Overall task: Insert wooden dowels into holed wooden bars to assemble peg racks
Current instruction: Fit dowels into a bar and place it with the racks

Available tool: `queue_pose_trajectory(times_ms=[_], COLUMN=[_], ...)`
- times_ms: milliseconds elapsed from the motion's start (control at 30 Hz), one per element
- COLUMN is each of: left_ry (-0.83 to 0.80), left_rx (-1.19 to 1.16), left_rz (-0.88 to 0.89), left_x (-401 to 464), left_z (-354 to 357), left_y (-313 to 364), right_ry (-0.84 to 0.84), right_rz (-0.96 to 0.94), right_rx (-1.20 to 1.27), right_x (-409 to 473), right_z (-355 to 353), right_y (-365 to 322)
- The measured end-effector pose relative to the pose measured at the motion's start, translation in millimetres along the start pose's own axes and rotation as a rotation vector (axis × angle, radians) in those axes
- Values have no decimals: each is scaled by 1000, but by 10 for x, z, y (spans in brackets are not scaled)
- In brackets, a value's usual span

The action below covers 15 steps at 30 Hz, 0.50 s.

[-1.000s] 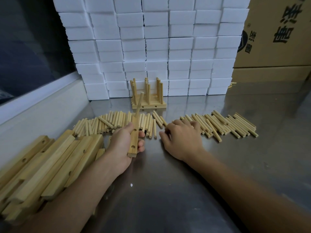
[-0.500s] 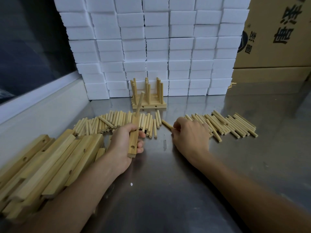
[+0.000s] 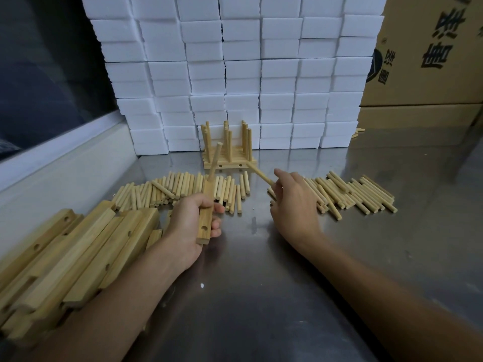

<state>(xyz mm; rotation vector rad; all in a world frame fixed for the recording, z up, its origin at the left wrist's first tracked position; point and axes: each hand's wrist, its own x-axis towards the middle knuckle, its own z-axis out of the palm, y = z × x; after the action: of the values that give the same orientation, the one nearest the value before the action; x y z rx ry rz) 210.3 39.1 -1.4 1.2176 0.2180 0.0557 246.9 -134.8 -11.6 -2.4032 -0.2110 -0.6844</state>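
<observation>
My left hand (image 3: 192, 226) grips a holed wooden bar (image 3: 205, 220) held lengthwise above the steel table, with one dowel (image 3: 215, 159) standing up from its far end and an open hole near its near end. My right hand (image 3: 294, 202) pinches a single dowel (image 3: 260, 173) lifted off the table, pointing up and to the left. Loose dowels lie in two rows: one pile (image 3: 180, 190) behind my left hand, another pile (image 3: 352, 194) to the right of my right hand.
A heap of holed bars (image 3: 73, 254) lies at the left under my forearm. Finished peg racks (image 3: 227, 150) stand at the back against a wall of white foam blocks (image 3: 235, 74). Cardboard boxes (image 3: 431, 53) stand at the back right.
My right hand went from resting on the dowels to picking one up; it has lifted it off the table toward the middle. The left hand with the bar has barely moved.
</observation>
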Motion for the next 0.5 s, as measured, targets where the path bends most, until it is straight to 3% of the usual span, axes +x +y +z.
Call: queue_pose_trajectory(times_ms=[500], left_ry=[-38], left_rx=[19], left_rz=[5], left_x=[-1], left_z=[26], left_y=[0], right_ry=[13], right_rz=[-57], right_rx=[196], right_x=[-10], right_z=[14], right_y=[18])
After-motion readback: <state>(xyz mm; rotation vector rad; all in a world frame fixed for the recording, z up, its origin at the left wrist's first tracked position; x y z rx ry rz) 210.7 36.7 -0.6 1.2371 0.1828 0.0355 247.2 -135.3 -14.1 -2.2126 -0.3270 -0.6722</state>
